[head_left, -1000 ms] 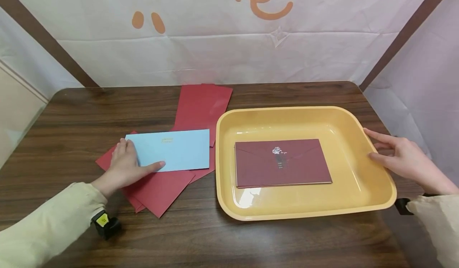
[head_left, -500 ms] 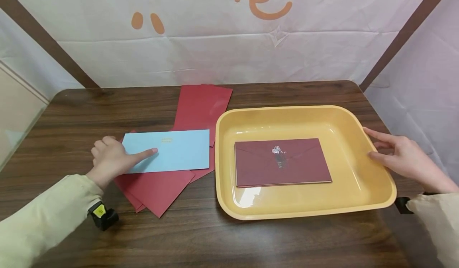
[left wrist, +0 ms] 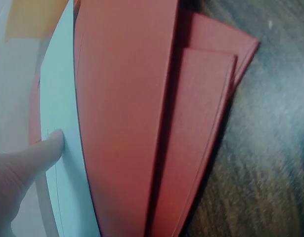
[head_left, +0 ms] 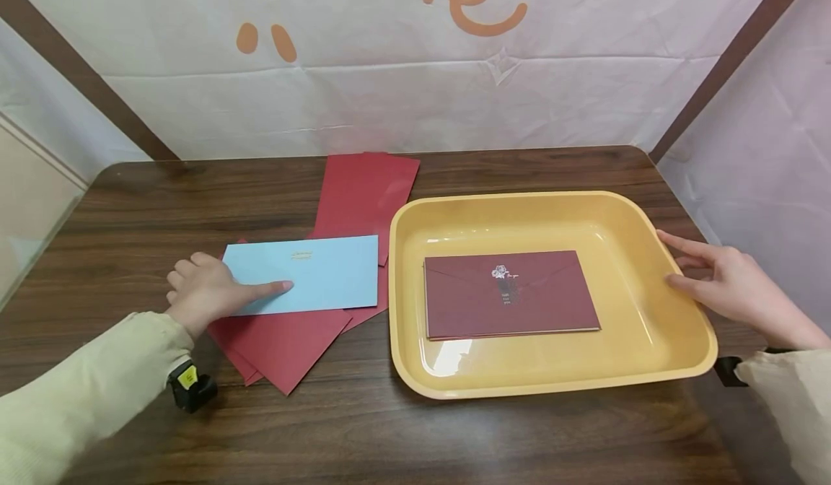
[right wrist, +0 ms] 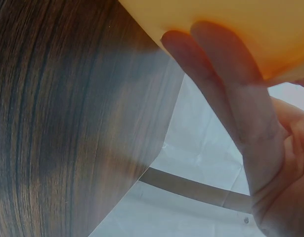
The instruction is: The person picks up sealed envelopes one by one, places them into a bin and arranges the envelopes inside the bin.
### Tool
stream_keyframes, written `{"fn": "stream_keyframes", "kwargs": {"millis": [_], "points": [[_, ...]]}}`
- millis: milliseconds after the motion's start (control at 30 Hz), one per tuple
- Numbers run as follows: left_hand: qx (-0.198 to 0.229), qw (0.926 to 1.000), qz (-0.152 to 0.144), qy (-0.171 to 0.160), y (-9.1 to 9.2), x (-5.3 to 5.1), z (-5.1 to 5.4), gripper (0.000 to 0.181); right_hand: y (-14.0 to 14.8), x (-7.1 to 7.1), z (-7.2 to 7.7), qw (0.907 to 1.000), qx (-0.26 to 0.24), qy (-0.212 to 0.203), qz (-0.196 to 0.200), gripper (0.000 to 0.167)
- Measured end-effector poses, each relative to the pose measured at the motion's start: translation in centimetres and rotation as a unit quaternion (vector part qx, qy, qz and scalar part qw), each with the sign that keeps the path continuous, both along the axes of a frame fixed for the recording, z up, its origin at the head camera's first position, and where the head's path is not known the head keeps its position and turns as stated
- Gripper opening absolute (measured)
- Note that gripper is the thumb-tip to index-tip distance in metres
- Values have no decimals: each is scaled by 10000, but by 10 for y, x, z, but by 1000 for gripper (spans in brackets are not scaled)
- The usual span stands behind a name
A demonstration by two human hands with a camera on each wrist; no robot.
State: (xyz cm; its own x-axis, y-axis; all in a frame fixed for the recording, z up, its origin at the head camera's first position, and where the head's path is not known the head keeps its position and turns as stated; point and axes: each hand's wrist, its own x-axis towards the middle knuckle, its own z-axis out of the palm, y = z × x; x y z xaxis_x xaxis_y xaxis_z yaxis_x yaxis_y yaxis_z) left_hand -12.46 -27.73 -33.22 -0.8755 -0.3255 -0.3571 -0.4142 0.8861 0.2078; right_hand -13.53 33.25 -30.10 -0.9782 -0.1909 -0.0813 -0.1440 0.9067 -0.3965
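My left hand point(head_left: 206, 290) is at the left end of a light blue envelope point(head_left: 331, 272) with small gold lettering. Its thumb point(left wrist: 45, 148) lies on the envelope's top face, while the other fingers bend at the left edge, their tips hidden. Beneath lie several red envelopes point(head_left: 286, 344), fanned out. On the right, my right hand point(head_left: 730, 283) grips the right wall of a yellow tray point(head_left: 513, 391), thumb over the rim; in the right wrist view fingers point(right wrist: 231, 64) press its outside. Inside the tray lies a small stack of dark red envelopes point(head_left: 467, 304), the top one printed with a silvery flower.
More red envelopes point(head_left: 363, 189) lie farther back, partly under the blue one and beside the tray's left wall. Everything rests on a dark wood table point(head_left: 195, 203). Behind it hangs a white curtain point(head_left: 389, 102) with orange shapes.
My left hand's fingers have drawn back from the blue envelope's top to its left edge, with the thumb still over it. The envelope shifted only slightly. My right hand stays at the tray.
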Motion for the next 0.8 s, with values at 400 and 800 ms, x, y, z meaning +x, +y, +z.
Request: {"fn": "stream_keyframes", "kwargs": {"millis": [400,800], "points": [[-123,9999,45,52,-3,-4,2,111,1,0,-1,10000,-42,51,1,62],[937,9948,179,360,-9,-1,8,100,3,0,-3,9995,-187,222,117,60]]}}
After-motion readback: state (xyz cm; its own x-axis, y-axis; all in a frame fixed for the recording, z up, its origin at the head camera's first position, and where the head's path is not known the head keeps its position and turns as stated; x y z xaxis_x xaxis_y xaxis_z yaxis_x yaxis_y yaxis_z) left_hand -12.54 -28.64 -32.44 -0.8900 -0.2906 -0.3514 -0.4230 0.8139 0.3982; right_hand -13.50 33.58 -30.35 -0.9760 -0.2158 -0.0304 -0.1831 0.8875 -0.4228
